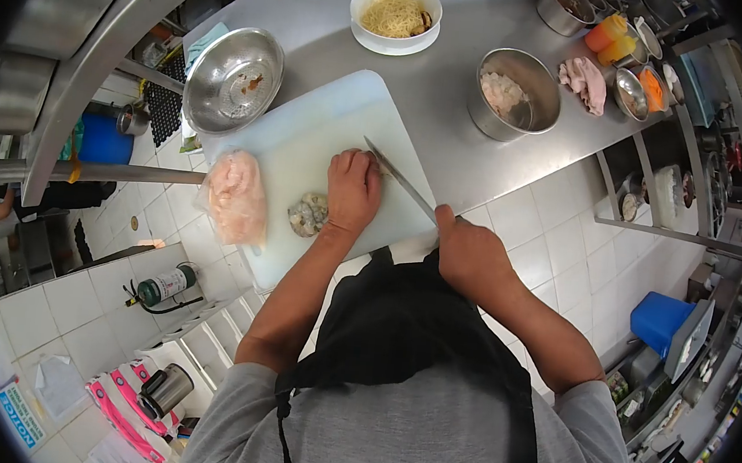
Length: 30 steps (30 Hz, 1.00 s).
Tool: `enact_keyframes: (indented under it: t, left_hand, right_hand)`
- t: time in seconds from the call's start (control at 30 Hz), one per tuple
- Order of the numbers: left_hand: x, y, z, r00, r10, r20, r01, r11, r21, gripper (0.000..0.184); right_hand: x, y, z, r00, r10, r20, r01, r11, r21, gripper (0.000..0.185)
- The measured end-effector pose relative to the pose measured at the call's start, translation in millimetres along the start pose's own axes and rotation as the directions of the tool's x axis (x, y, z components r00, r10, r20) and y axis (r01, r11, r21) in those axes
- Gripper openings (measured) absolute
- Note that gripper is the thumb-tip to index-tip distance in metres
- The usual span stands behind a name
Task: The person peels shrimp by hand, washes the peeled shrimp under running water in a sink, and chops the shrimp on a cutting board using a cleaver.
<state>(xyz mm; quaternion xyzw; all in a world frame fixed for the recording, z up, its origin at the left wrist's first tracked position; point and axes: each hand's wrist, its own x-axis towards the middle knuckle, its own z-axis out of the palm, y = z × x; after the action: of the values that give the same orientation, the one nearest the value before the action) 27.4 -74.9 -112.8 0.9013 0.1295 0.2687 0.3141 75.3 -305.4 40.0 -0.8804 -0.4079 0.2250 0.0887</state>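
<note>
My right hand (475,256) is wrapped round the handle of a kitchen knife (400,178), its blade slanting over the right side of the white cutting board (356,98). Close to the blade, my left hand (354,190) rests on the board with its fingers curled and pressed together. Whatever lies under those fingertips is hidden. Beside my left wrist sits a small pile of greyish raw shrimp (309,215). A clear plastic bag of pale pink raw meat (235,198) lies at the board's left edge.
A steel colander (234,80) stands behind the board on the left. On the steel counter (320,7) are a white bowl of noodles (395,15), a steel pot with pale pieces (511,94), a crumpled pink cloth (583,82) and sauce bottles (613,41).
</note>
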Motion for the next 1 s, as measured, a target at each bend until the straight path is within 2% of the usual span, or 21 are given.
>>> enact_keyframes:
  t: [0.23,0.33,0.43,0.53,0.63,0.73,0.83,1.0]
  left_hand:
    - [2.7,4.2,-2.7,0.998,0.057,0.018,-0.058,0.996,0.061,0.014]
    - [1.6,2.7,-1.3,0.998,0.055,0.026,-0.056,0.996,0.066,0.014]
    - [1.2,3.5,-2.9,0.998,0.042,0.051,-0.046,0.996,0.078,0.014]
    - [0.9,-1.1,-3.0,0.997,0.060,0.046,-0.060,0.998,0.012,0.015]
    - [-3.0,3.4,-9.3,0.998,-0.047,-0.047,0.042,0.994,-0.103,0.017]
    - [-5.6,0.6,-12.6,0.999,-0.027,-0.027,0.025,0.998,-0.052,0.018]
    - [-3.4,0.2,-13.7,1.000,-0.003,0.013,0.003,1.000,0.003,0.017]
    - [-0.9,2.0,-13.5,0.999,-0.005,0.047,0.004,1.000,0.019,0.015]
  right_hand:
    - [-9.9,-7.2,14.2,1.000,0.026,-0.013,-0.025,1.000,0.003,0.026]
    - [9.2,-4.4,33.6,0.997,-0.019,-0.077,0.017,1.000,-0.021,0.028]
    - [41.9,-6.0,48.6,0.995,0.008,-0.096,-0.005,0.999,0.036,0.029]
    - [57.6,-6.3,44.0,0.995,-0.018,-0.103,0.018,1.000,-0.004,0.028]
    - [50.1,-6.3,17.8,0.999,0.005,-0.036,-0.003,0.998,0.064,0.028]
    - [20.0,-13.6,2.2,0.999,0.038,0.031,-0.040,0.996,0.086,0.024]
    - [0.2,-16.9,5.9,0.997,0.040,0.059,-0.041,0.999,0.011,0.028]
    - [17.2,-14.6,32.0,1.000,-0.005,-0.028,0.006,1.000,0.020,0.027]
